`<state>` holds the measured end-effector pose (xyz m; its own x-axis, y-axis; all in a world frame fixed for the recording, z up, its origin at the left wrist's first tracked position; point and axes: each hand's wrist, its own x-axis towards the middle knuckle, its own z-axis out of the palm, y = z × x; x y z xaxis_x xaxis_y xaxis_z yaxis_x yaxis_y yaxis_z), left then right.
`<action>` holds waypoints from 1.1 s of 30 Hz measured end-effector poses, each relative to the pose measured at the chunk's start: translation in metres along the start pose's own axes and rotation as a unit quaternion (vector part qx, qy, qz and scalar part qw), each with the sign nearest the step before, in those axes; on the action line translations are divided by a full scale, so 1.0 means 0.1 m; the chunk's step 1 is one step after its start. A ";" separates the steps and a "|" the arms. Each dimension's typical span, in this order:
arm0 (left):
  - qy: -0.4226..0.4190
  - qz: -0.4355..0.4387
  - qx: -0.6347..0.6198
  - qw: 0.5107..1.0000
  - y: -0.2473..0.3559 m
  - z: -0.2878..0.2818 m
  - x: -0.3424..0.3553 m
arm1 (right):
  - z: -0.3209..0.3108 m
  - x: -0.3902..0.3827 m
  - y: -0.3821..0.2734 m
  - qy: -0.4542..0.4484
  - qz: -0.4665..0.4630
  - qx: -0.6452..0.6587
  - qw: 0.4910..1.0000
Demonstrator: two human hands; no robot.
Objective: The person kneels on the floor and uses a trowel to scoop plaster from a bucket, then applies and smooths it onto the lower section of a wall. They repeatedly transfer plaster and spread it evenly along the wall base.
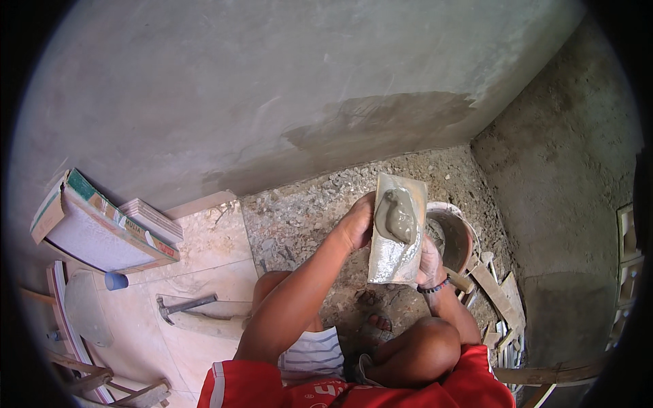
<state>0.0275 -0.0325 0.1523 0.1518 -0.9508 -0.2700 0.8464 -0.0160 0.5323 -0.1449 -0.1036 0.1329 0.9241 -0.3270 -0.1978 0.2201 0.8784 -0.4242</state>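
Between my hands is a pale rectangular tile [392, 264], raised over the rubble floor in front of my knees. A thick lump of wet grey mortar [396, 217] lies on its upper face, and the surface around it looks wet. My left hand [360, 221] is closed on the tile's left edge, with its fingertips hidden behind. At the lower right edge, my right hand [430, 264] grips it, fingers mostly hidden underneath. A bucket [462, 234] with grey residue on its inner wall stands just right of the tile.
A hammer [187, 306] lies on the tiled floor [221, 255] at left, near a blue cylinder [116, 281]. An open carton [102, 231] and stacked tiles [153, 221] lean by the wall [224, 88]. Broken tile and wood strips [496, 292] lie at right.
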 end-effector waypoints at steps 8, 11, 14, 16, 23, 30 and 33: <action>0.001 -0.008 0.052 0.999 0.01 -0.03 -0.03 | 0.25 0.10 0.07 0.087 0.015 0.125 0.988; -0.004 -0.012 0.061 0.998 -0.01 -0.05 0.01 | 0.14 0.14 0.08 0.105 0.034 0.078 0.991; 0.012 -0.009 0.055 0.998 -0.03 -0.01 0.03 | 0.04 0.14 0.10 0.075 0.049 0.136 0.987; 0.032 -0.005 0.073 0.997 -0.04 -0.03 0.04 | 0.06 0.14 0.12 0.053 0.059 0.158 0.984; 0.300 0.160 0.038 0.940 0.19 -0.36 -0.03 | 0.00 0.45 0.21 0.032 -0.002 0.145 0.989; 0.221 0.650 0.361 0.632 1.67 0.51 -0.80 | -0.16 1.26 -0.27 0.058 -0.060 0.061 0.995; 0.177 0.766 0.521 0.332 2.51 1.05 -1.13 | -0.25 1.59 -0.46 0.053 -0.084 0.046 0.994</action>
<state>0.1687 0.0388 0.4007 0.2025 0.0031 0.9793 -0.9711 0.1295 0.2004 -0.0157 -0.2045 0.0983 0.8346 -0.5027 -0.2253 0.4007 0.8346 -0.3780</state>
